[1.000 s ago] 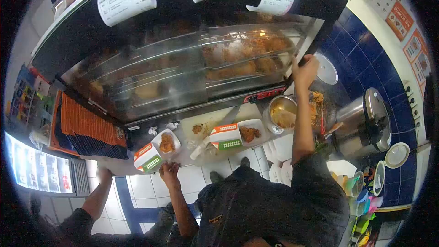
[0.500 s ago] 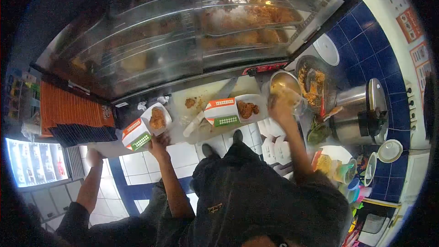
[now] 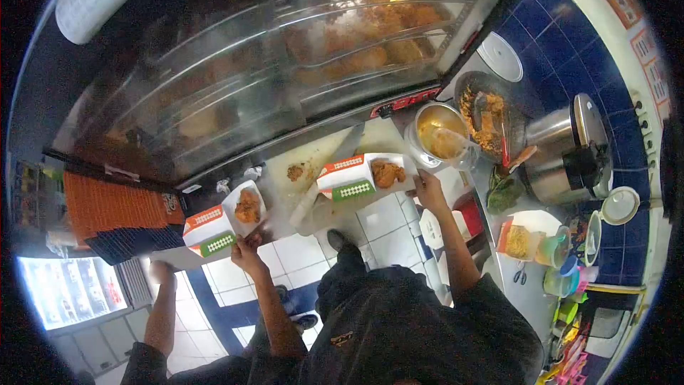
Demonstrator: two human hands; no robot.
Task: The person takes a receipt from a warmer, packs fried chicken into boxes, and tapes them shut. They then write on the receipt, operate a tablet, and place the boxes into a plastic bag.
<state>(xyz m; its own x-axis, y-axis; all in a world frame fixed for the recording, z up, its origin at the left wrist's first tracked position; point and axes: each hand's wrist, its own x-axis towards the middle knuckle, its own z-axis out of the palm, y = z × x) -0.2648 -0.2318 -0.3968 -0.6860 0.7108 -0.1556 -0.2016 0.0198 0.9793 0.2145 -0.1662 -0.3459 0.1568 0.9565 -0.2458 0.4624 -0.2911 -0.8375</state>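
While steam fogs the glass warmer (image 3: 285, 64) up top, with fried pieces glowing on its shelves, both hands are down at the counter (image 3: 324, 217). Left hand (image 3: 246, 248) is up against the near edge of the left box (image 3: 206, 221), an open orange-and-white carton with one piece of fried chicken (image 3: 247, 205) sitting in its tray; the fingers are bunched together at the rim, though whether they actually pinch it I cannot tell. Over on the other side, right hand (image 3: 427, 187) meets the near right corner of the right box (image 3: 345, 178), also open, its own fried piece (image 3: 387, 172) inside; fingers curled close at that corner, grip unclear from this angle. Between the two cartons lies a white-handled tool (image 3: 305, 207) on a crumb-strewn board (image 3: 320, 160). Just beyond the right hand stands a round pot (image 3: 438, 139) of yellowish liquid, with a dark pan (image 3: 484, 117) of crumbly food beside it and a steel cooker (image 3: 570, 153) further right. Down at lower left, a co-worker's hand (image 3: 162, 271) rests at the counter's edge, well apart from both cartons.
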